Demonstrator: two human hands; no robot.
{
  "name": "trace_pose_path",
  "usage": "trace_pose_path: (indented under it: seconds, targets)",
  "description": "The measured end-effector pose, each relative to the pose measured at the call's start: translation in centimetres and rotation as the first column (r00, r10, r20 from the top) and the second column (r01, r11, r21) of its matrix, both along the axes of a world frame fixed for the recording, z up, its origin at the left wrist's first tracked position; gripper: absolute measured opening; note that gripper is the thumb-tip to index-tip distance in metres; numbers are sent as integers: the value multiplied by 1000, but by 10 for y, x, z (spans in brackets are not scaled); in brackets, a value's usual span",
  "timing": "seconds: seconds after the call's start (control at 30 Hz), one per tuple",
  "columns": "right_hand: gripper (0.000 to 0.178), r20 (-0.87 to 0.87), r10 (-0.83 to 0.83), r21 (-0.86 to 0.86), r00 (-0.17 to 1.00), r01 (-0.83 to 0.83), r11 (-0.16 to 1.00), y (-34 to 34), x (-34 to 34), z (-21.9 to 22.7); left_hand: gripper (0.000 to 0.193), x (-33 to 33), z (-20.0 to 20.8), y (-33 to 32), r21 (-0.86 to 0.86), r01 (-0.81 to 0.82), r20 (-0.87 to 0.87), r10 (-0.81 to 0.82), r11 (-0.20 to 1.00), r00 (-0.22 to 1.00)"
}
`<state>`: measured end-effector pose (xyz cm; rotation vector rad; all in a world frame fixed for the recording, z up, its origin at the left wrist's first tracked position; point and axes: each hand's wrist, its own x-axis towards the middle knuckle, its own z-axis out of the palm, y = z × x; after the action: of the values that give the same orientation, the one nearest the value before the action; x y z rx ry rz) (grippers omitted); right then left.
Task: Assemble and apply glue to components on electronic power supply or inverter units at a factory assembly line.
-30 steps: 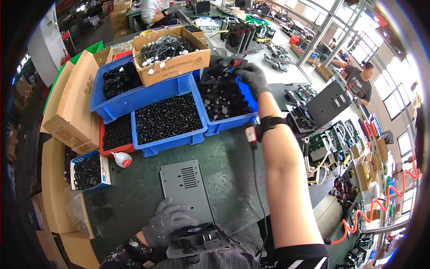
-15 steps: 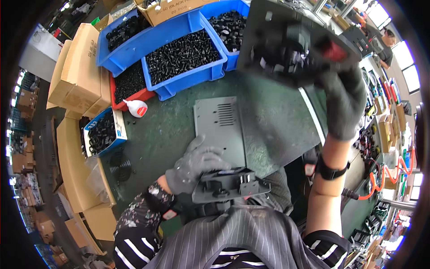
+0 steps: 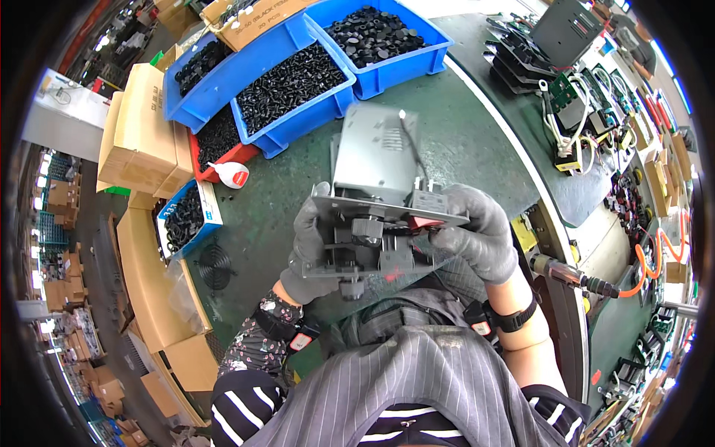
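In front of my body, my gloved left hand (image 3: 307, 249) and gloved right hand (image 3: 480, 235) are closed round opposite ends of a black metal panel (image 3: 335, 206) fitted with parts. On it show a ribbed black knob (image 3: 367, 230) and a red part (image 3: 424, 222) by my right fingers. A second black panel (image 3: 313, 271) lies just below, nearer me, with another knob (image 3: 351, 289) under it. My left hand spans the left ends of both. Directly behind stands a slightly blurred grey slotted metal sheet (image 3: 372, 160); whether it joins the held panel I cannot tell.
Beyond are blue bins (image 3: 354, 88) of small black parts, a red bin (image 3: 246, 153) and a white bottle (image 3: 231, 174). Cardboard boxes (image 3: 141, 134) line the left, near a round black grille (image 3: 215, 267). Wired assemblies (image 3: 573, 119) and an air-hosed driver (image 3: 562, 273) occupy the right.
My right hand has come down from the upper right with its panel, now close above the other panel at my lap. My left hand has moved off the grey sheet onto the panels' left side.
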<state>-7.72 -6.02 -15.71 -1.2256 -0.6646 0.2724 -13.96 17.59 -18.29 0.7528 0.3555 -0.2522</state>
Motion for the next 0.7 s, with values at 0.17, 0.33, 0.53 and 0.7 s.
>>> trace_pose_path:
  seconds: [0.17,0.33,0.53,0.7]
  targets:
    - [22,-112,101,-166,989,-118,979,-5,3,12,49,6,-5,5,-264,205,-96,-237,943,967]
    - [38,-24,-598,-222,801,579,785,-48,2,10,49,-14,-54,30,545,179,238,-356,819,903]
    - [82,466,-870,-643,161,737,-208,-163,25,-54,48,-26,-48,25,596,74,319,-321,800,892]
    - [60,401,-903,-769,154,592,-240,-185,33,-54,44,-22,-58,27,853,68,200,-444,517,873]
